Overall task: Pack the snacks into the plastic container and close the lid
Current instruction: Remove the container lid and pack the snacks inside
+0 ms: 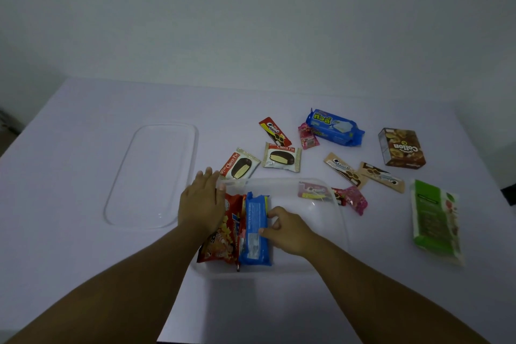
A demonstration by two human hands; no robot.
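Fingers (272, 213) curled on blue packet (255, 232)

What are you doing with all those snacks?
A person is packing snacks into a clear plastic container. The right hand pinches a blue packet standing inside it, next to a red snack bag. The left hand rests open on the container's left edge. Two Choco Pie packs, a brown Collon box, a green bag and others wait on the table. The lid lies off to the left.

The left hand (201, 205) hides part of the red snack bag (223, 234).
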